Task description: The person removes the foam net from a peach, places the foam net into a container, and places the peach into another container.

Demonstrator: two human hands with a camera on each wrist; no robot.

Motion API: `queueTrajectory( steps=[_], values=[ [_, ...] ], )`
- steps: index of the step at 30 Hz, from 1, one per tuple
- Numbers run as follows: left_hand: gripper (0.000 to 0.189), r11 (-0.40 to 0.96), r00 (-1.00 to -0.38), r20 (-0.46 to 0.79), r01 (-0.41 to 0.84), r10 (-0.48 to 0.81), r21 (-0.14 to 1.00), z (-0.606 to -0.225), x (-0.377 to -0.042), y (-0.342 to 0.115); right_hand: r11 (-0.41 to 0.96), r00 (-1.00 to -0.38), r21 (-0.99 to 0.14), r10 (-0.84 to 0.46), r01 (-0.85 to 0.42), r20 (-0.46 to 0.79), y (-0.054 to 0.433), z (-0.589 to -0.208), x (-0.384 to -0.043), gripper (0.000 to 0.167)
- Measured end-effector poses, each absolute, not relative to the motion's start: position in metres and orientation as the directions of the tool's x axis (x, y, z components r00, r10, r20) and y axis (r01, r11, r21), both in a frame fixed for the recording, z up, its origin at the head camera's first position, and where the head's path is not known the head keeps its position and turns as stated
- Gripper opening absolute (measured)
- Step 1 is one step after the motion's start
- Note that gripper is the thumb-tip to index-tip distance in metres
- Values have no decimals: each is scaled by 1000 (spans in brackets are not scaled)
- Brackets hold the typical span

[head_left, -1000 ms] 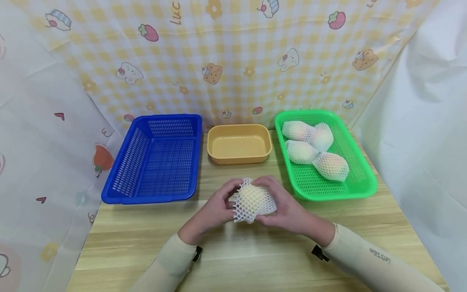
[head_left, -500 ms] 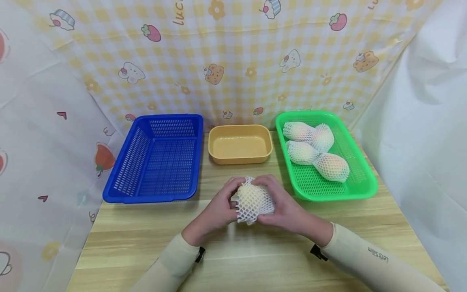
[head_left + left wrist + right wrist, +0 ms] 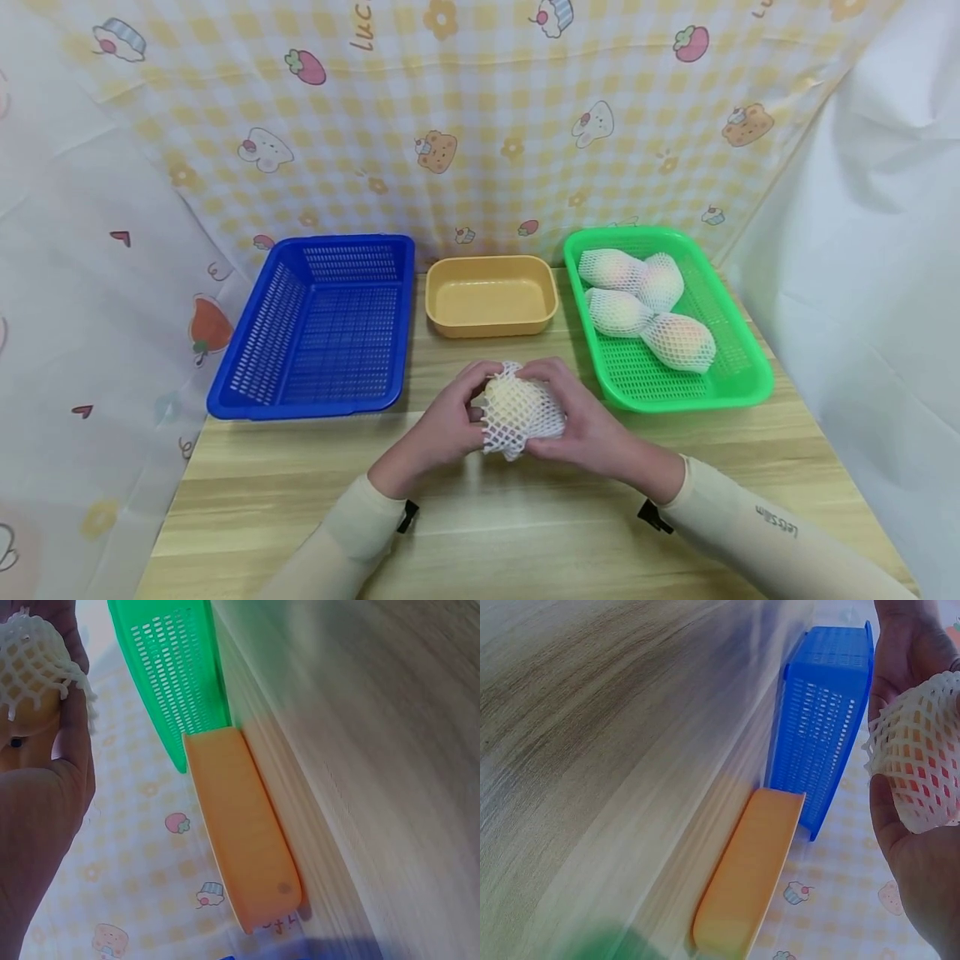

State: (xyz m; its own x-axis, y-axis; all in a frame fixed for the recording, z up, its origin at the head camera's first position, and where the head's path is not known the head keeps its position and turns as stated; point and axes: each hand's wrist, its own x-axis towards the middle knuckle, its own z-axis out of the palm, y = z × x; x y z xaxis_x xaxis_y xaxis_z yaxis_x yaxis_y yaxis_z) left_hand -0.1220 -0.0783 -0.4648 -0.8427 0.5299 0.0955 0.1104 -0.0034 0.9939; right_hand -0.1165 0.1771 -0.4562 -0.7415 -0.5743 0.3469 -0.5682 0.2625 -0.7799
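Both hands hold one round, pale yellow fruit (image 3: pixel 516 404) in a white foam net (image 3: pixel 546 418), low over the middle of the table. My left hand (image 3: pixel 452 421) curls round its left side, at the net's loose edge. On the other side my right hand (image 3: pixel 581 421) grips the netted fruit, thumb below and fingers over the top. Bare yellow-orange skin (image 3: pixel 37 714) shows past the net's edge in the left wrist view. A red blush comes through the mesh in the right wrist view. The palms hide part of the fruit.
An empty blue basket (image 3: pixel 405 333) stands at the left, and a small yellow-orange tray (image 3: pixel 491 330) at the back middle. At the right, a green basket (image 3: pixel 738 367) holds several fruits in white foam nets (image 3: pixel 678 342). Patterned cloth (image 3: pixel 480 117) hangs behind the wooden table (image 3: pixel 495 533).
Both hands stay almost in place around the fruit. A little more yellow skin shows at the net's upper left edge than a second ago. The baskets and tray have not moved.
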Motion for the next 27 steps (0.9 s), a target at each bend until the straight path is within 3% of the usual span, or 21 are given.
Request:
queueTrajectory(
  steps=[27],
  values=[
    [76,-17,-853,133,144,505,989,-457,-122,-88,218,-707,-731,-532,-646,466,182,-453,-119,70]
  ],
)
